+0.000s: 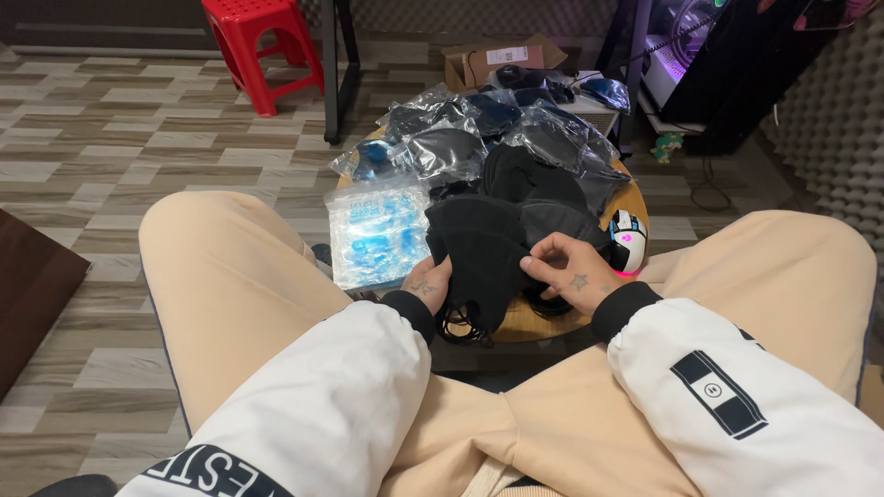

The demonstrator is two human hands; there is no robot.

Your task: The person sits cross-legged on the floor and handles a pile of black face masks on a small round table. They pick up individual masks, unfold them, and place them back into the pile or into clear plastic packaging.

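Far off to the left of both hands, a red plastic stool [261, 48] stands on the grey wood-patterned floor [101, 156]. Just left of the left hand, a clear plastic pack with blue printing [378, 235] lies flat at the near left rim of the small round wooden table [539, 322].

The left hand [430, 285] grips the left edge of a black fabric face mask [481, 262], fingers curled shut around the cloth, with thin black ear loops [460, 327] hanging below it. The mask sits between the 2 hands, above the table's near edge and between the person's knees in beige trousers [235, 276].

The right hand [569, 273] pinches the right edge of the same mask, thumb and forefinger closed on the cloth and the other fingers spread loosely.

Beyond the hands, a heap of dark masks in clear plastic bags [502, 138] covers the table's far side, and behind it an open brown cardboard box [497, 60] rests on the floor. Just right of the right hand, a white computer mouse with pink and blue accents [628, 239] sits at the table's right rim.
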